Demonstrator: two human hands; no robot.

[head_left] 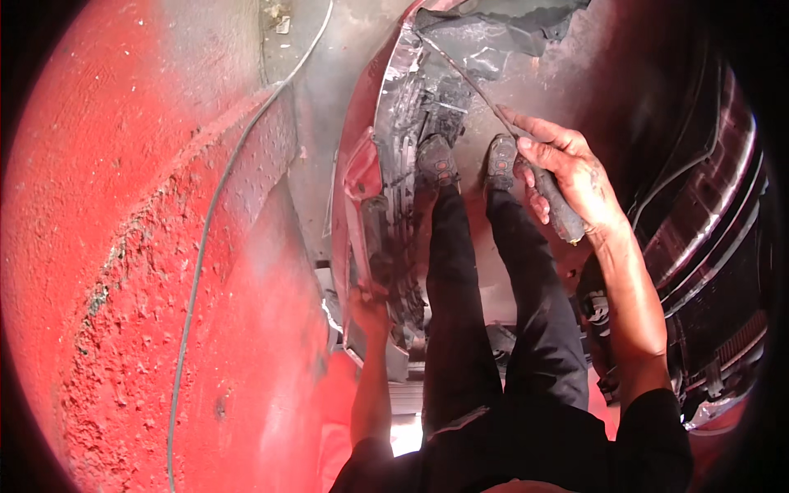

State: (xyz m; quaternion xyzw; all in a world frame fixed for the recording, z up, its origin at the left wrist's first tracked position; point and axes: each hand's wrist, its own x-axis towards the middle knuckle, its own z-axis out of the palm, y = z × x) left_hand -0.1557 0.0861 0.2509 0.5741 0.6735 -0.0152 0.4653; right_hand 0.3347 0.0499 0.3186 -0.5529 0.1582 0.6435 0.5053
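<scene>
A long red car bumper (pixel 356 156) stands on edge in front of me, with its dirty dark inner side turned toward my legs. My left hand (pixel 371 311) is closed around its near part, in shadow, with some fingers hidden. In my right hand (pixel 567 168) is a long-shafted screwdriver (pixel 562 209), gripped by its dark handle, with the index finger stretched along the shaft. The thin shaft slants up and left, and its tip appears to meet the far inner end of the bumper.
A rough red-and-grey wall (pixel 164 271) fills the left side, with a grey cable (pixel 215 193) running down across it. My shoes (pixel 502 160) stand on the floor beside the bumper. Dark car bodywork with a shiny strip (pixel 707 197) lies at the right.
</scene>
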